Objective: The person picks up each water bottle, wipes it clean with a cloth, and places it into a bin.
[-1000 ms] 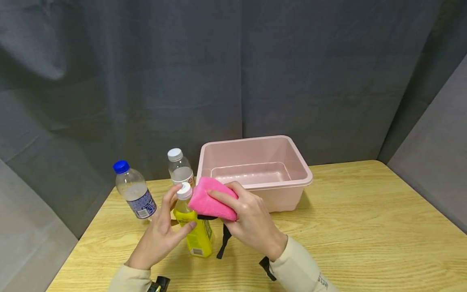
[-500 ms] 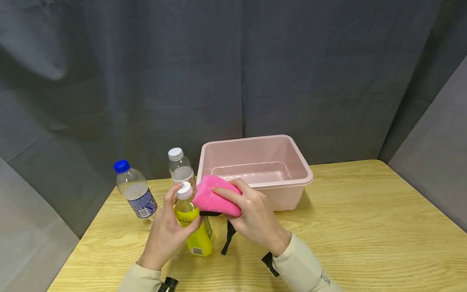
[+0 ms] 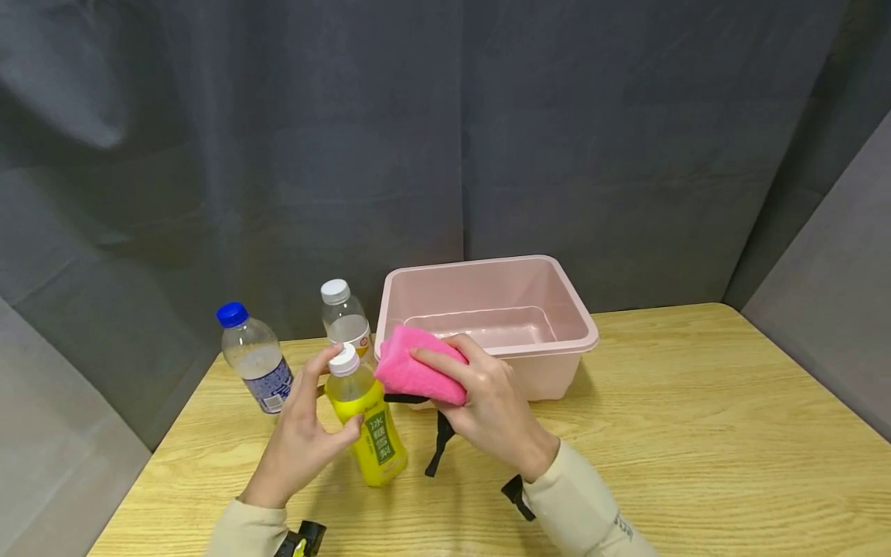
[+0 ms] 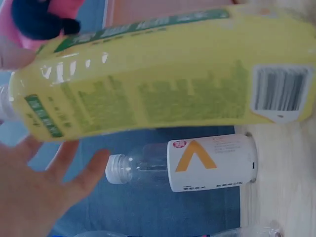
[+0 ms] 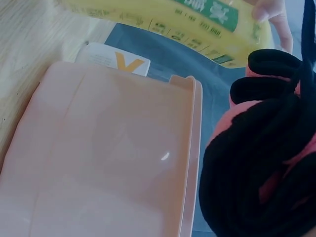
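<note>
A yellow-labelled plastic bottle with a white cap stands at the front left, leaning slightly. My left hand holds its upper part, index finger at the cap and thumb against the side. In the left wrist view the bottle spans the top, with several fingers below its neck. My right hand grips a folded, fuzzy pink cloth with a dark underside, right beside the bottle's neck. In the right wrist view the cloth's dark folds fill the right side.
Behind the hands is a pink plastic tub. A clear bottle with a white cap stands left of the tub, partly hidden. Farther left is a clear bottle with a blue cap. A dark curtain hangs behind the wooden table.
The yellow bottle has turned about its length, its barcode giving way to the green label panel. My left hand has moved slightly left. My right hand and the cloth have risen slightly rightward.
</note>
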A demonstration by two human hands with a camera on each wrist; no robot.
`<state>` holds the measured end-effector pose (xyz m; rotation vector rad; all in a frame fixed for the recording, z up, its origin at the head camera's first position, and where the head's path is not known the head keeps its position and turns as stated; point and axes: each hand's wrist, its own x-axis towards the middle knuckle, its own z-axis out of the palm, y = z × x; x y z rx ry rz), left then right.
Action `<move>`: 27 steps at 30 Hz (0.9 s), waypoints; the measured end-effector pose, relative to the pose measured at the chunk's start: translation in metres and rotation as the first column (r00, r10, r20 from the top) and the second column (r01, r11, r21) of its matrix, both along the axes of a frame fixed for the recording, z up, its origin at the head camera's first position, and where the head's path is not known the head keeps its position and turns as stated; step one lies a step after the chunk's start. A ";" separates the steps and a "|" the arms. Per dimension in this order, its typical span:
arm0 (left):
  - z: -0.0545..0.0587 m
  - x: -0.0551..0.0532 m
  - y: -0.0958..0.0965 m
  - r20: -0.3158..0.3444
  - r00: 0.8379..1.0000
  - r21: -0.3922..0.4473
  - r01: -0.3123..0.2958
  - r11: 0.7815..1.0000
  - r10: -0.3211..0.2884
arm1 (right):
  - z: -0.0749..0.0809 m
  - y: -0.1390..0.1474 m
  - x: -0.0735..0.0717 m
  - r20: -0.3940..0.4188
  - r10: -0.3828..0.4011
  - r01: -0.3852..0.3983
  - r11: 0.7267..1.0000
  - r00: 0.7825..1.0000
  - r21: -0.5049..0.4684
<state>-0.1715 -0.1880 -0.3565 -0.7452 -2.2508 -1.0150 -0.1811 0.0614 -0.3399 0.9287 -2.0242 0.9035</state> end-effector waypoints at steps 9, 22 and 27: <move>0.001 0.002 -0.004 0.101 0.990 0.015 0.102 0.995 -0.103 | -0.002 -0.001 -0.002 0.001 0.038 -0.038 0.998 0.999 -0.043; 0.000 0.001 -0.011 0.094 0.991 -0.019 0.096 0.995 -0.094 | -0.007 -0.010 -0.001 0.013 0.062 -0.063 0.994 0.998 0.085; 0.001 0.001 -0.010 0.107 0.989 -0.037 0.106 0.994 -0.102 | -0.007 -0.009 0.001 0.025 0.049 -0.051 0.994 0.998 0.098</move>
